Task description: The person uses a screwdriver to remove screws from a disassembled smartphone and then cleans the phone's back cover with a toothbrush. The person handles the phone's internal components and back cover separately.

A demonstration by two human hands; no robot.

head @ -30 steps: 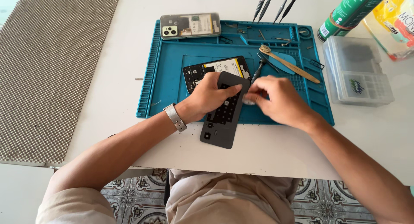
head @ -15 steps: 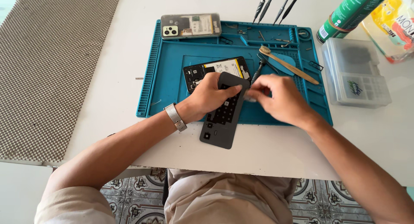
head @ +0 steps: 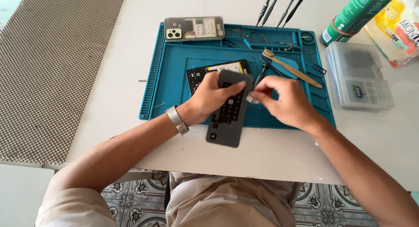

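Two bare hands meet over the teal silicone repair mat (head: 174,74) on the white table (head: 109,91). Your left hand (head: 211,96), a metal watch band on its wrist, is closed around the upper part of a dark grey rectangular phone panel (head: 227,118), thumb across its face; the panel lies tilted, its lower end reaching past the mat's front edge onto the table. Beneath it, an opened black phone body with a yellow-labelled battery (head: 205,70) rests flat on the mat, partly covered by the panel and your fingers. Your right hand (head: 283,100) is pinched shut on a small pale piece (head: 252,99) just beside the panel's right edge; what that piece is cannot be told. Near the right hand lie a bamboo-handled brush (head: 290,69) and a blue oval pick (head: 291,64). A clear-backed phone with a camera block (head: 194,28) sits at the mat's far edge, with four slim screwdrivers (head: 279,6) behind it. To the right stand a clear plastic parts box (head: 360,76) and a green spray can (head: 353,15).
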